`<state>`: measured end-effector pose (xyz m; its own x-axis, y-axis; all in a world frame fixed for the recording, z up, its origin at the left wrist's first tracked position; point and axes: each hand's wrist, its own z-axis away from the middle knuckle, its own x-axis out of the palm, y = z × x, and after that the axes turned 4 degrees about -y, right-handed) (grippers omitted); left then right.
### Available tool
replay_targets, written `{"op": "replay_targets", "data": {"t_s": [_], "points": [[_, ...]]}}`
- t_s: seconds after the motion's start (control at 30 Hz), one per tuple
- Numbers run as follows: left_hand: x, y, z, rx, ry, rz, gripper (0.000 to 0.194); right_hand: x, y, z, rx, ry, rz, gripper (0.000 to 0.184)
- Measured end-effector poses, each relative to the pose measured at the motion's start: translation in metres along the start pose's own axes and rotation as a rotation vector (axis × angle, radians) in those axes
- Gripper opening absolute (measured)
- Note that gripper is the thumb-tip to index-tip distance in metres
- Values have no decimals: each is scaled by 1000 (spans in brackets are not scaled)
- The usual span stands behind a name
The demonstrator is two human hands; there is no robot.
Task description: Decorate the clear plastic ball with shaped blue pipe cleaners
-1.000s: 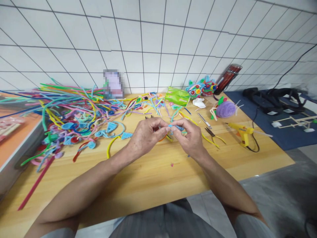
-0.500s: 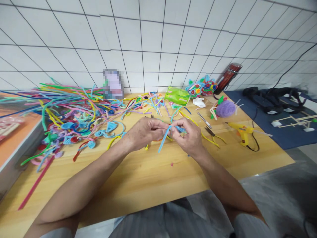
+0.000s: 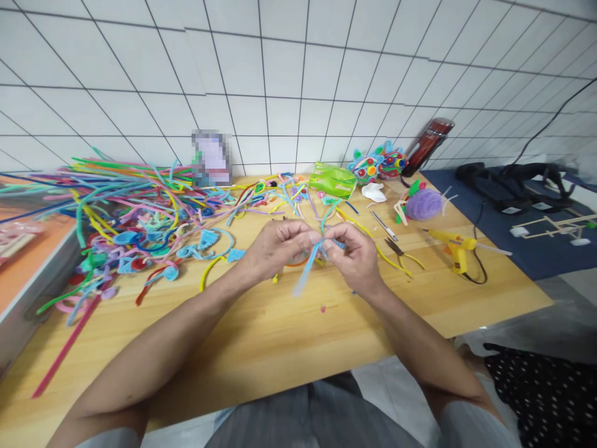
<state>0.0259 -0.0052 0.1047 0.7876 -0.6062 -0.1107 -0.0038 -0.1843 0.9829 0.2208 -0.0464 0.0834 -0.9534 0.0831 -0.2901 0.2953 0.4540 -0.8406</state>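
Between my two hands is a light blue pipe cleaner [image 3: 305,276], its loose end hanging down and smeared by motion. My left hand [image 3: 278,247] pinches it with thumb and forefinger at the left. From the other side my right hand [image 3: 353,252] is closed on it, the fingertips of both hands nearly meeting. A bit of blue coiled work shows behind the right fingers, mostly hidden. Under and behind the hands lie several coloured pipe cleaners, among them a yellow one [image 3: 394,264].
A big heap of pipe cleaners [image 3: 135,199] covers the table's left. To the right lie pliers [image 3: 403,254], a utility knife [image 3: 384,225], a yellow glue gun [image 3: 454,249] and a purple fuzzy ball [image 3: 423,205]. A green tissue pack [image 3: 333,180] stands behind. Someone's dotted dark clothing [image 3: 541,386] shows lower right.
The loose end of the blue pipe cleaner has swung slightly left and down, while my hands stay nearly in place. A person in dotted clothing has come into view at lower right.
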Motion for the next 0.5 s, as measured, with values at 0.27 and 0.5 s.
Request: {"op": "replay_targets", "data": {"t_s": [0.27, 0.5], "points": [[-3, 5, 2, 119, 4, -149, 34, 1, 2, -5, 183, -79, -298, 22], [-5, 0, 0, 51, -49, -50, 42, 5, 6, 4, -3, -18, -66, 9]]}}
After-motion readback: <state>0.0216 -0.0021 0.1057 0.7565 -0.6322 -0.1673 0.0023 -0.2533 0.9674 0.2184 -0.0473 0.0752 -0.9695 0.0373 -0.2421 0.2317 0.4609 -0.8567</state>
